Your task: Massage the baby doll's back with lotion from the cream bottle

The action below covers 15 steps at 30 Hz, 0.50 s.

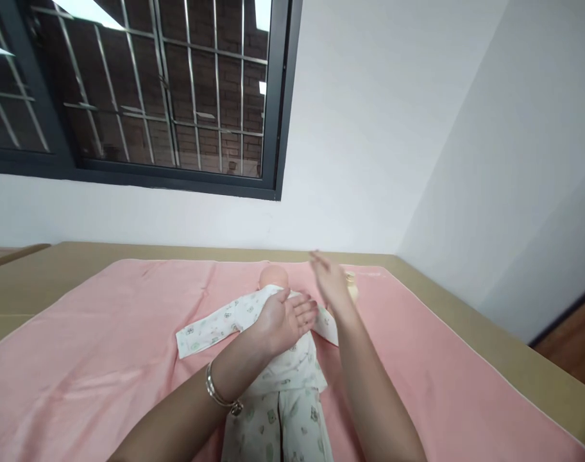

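A baby doll lies stretched out, its bald head [273, 276] at the far end. It wears a white long-sleeved top [292, 366] with a small print and matching trousers [258, 427]. Above the doll's chest, my left hand [287, 321] is held palm up, fingers extended, with nothing in it. My right hand [330, 279] is raised to the right of the doll, slightly blurred, its fingers stretched out and holding nothing visible. Behind that wrist stands a cream-coloured bottle [352, 287], partly hidden. My arms cover part of the doll's top and one sleeve.
A pink sheet [104, 359] with some wrinkles lies under the doll on a tan tabletop [466, 333]. A white wall [360, 160] rises behind it, with a dark-framed barred window [277, 128] at upper left. Something brown [574, 337] shows at the right edge.
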Motion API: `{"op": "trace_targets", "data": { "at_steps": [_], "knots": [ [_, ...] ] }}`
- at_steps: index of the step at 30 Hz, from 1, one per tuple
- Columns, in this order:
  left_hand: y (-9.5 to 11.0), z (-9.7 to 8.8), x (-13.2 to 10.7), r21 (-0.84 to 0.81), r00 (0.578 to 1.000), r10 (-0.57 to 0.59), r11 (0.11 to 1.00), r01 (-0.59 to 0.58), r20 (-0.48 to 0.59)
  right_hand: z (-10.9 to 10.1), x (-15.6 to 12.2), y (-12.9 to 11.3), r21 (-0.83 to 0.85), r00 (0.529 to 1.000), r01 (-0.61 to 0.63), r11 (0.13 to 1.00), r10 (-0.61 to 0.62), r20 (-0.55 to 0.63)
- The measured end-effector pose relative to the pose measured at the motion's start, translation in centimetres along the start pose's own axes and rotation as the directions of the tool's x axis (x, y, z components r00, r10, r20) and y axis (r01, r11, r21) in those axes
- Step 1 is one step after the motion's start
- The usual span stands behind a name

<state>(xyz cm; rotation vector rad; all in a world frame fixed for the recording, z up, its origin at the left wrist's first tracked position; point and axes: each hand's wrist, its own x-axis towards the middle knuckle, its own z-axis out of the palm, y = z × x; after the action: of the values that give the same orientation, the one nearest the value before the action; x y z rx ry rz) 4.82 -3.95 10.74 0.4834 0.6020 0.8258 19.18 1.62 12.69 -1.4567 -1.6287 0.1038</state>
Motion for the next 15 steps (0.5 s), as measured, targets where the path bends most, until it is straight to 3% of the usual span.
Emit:
{"op": "trace_targets", "data": {
  "at_steps": [2, 4, 7, 8, 10, 11, 13, 15],
  "knots": [
    [1.4, 0.0, -1.5, -0.004, 0.982, 0.147, 0.989, -0.148, 0.122, 2.5, -2.7, -2.8, 0.045, 0.976, 0.200, 0.979, -0.203, 0.085],
    [2.9, -0.4, -3.1, 0.015, 0.938, 0.237, 0.968, -0.249, 0.254, 4.1, -5.5, -5.0, 0.054, 0.917, 0.390, 0.919, -0.393, 0.072],
    [4.6, -1.3, -4.7, 0.093, 0.896, 0.356, 0.916, -0.391, 0.266, 5.1, -9.2, -7.1, 0.104, 0.789, 0.599, 0.794, -0.607, 0.094],
    [4.9, -1.4, -4.9, 0.130, 0.869, 0.427, 0.874, -0.467, 0.248, 5.1, -10.1, -7.6, 0.146, 0.744, 0.645, 0.750, -0.660, 0.105],
    [4.6, -1.3, -4.9, 0.265, 0.763, 0.596, 0.716, -0.646, 0.251, 4.6, -11.4, -8.4, 0.265, 0.685, 0.673, 0.690, -0.717, 0.127],
    [3.9, -1.1, -4.7, 0.339, 0.700, 0.657, 0.614, -0.713, 0.280, 4.2, -11.6, -8.6, 0.332, 0.689, 0.645, 0.688, -0.712, 0.138],
    [1.4, -0.5, -4.3, 0.462, 0.622, 0.700, 0.448, -0.765, 0.351, 2.8, -11.1, -8.6, 0.445, 0.783, 0.495, 0.746, -0.605, 0.144],
    [-1.9, 0.2, -4.3, 0.509, 0.643, 0.663, 0.430, -0.746, 0.383, 1.2, -9.6, -8.0, 0.529, 0.911, 0.278, 0.801, -0.395, 0.120]
  ]
}}
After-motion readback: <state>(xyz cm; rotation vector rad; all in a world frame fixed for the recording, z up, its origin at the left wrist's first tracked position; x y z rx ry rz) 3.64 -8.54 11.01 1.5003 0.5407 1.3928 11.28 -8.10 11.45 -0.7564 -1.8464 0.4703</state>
